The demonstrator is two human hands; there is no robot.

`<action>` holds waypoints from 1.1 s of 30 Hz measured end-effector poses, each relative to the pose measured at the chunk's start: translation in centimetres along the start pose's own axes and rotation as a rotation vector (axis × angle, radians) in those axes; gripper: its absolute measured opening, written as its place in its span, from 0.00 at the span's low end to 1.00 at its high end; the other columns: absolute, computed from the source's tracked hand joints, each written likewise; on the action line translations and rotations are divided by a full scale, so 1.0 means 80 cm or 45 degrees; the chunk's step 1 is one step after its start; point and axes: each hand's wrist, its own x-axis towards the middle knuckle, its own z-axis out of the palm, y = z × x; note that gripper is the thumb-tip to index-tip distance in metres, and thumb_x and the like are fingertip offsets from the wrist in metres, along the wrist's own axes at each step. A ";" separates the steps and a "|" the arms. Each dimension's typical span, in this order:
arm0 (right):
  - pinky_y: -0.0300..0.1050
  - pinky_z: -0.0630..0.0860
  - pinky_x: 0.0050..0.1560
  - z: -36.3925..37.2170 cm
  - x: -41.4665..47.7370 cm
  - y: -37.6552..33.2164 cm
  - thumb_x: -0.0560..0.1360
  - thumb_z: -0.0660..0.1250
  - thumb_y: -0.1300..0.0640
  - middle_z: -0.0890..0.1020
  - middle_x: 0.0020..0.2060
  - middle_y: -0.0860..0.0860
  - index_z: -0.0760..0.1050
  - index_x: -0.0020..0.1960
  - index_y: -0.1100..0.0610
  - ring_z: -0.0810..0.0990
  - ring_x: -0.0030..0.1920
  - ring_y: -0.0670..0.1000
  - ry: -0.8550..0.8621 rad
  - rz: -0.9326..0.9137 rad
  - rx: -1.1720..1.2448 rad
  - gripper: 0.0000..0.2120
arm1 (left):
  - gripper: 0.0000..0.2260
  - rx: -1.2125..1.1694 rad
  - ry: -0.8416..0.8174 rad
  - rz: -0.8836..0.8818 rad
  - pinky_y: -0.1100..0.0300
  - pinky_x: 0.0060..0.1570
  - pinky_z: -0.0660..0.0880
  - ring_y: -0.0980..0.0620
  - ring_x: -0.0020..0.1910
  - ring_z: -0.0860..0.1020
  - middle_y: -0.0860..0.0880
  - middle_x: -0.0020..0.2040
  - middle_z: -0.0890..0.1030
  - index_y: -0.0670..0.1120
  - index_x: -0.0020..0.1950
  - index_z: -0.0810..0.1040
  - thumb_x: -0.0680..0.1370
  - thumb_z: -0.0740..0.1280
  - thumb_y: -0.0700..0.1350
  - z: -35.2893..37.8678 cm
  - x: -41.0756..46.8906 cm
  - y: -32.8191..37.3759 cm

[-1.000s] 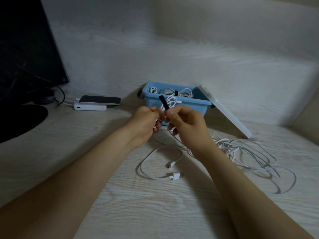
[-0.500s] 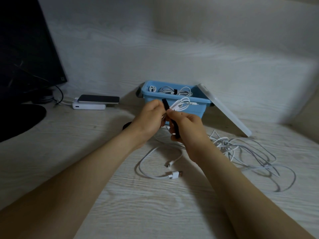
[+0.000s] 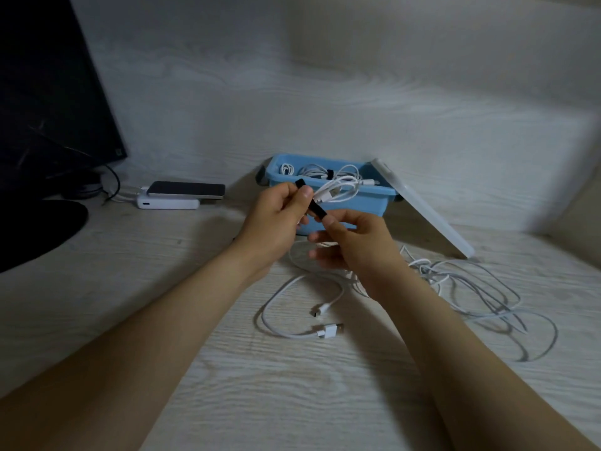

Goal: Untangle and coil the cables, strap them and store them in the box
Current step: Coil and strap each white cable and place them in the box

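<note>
Blue box at back of worktop, open; white lid leans against its right end. Inside: several coiled white cables, one with dark band round it. Left hand, fingers curled, holds small coiled cable just in front of box, thumb on black strap. Right hand pinches strap's lower end. Loose cable and tangled pile lie on worktop.

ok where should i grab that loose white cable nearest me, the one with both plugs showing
Pinch the loose white cable from above, just behind its two plugs, both strands in one grip. It lies flat on the table in an open loop, ends close together and uncovered.
</note>
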 end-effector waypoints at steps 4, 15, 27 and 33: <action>0.41 0.74 0.25 -0.008 -0.004 -0.005 0.85 0.66 0.56 0.87 0.37 0.59 0.82 0.58 0.57 0.82 0.28 0.53 0.010 0.013 -0.033 0.08 | 0.11 0.000 -0.124 0.052 0.62 0.45 0.75 0.57 0.42 0.77 0.42 0.44 0.84 0.42 0.53 0.82 0.86 0.65 0.47 -0.002 0.000 0.002; 0.48 0.86 0.44 -0.031 0.009 -0.010 0.84 0.56 0.39 0.87 0.50 0.62 0.82 0.59 0.66 0.88 0.45 0.58 -0.044 0.348 0.832 0.31 | 0.06 0.212 -0.304 0.230 0.55 0.51 0.79 0.52 0.44 0.82 0.49 0.43 0.87 0.45 0.48 0.87 0.81 0.73 0.46 -0.014 0.003 -0.004; 0.47 0.77 0.57 -0.037 0.012 -0.001 0.80 0.70 0.60 0.85 0.60 0.62 0.82 0.63 0.64 0.83 0.56 0.56 -0.202 0.078 0.250 0.14 | 0.05 0.714 -0.292 0.518 0.65 0.46 0.75 0.58 0.43 0.81 0.54 0.43 0.84 0.53 0.49 0.89 0.75 0.79 0.45 -0.024 0.005 -0.008; 0.54 0.86 0.54 -0.020 0.013 0.004 0.79 0.73 0.66 0.89 0.46 0.57 0.78 0.60 0.67 0.89 0.49 0.56 0.161 -0.216 0.071 0.11 | 0.06 0.744 -0.245 0.500 0.70 0.47 0.75 0.61 0.44 0.82 0.57 0.44 0.85 0.52 0.48 0.90 0.73 0.81 0.46 -0.021 0.002 -0.004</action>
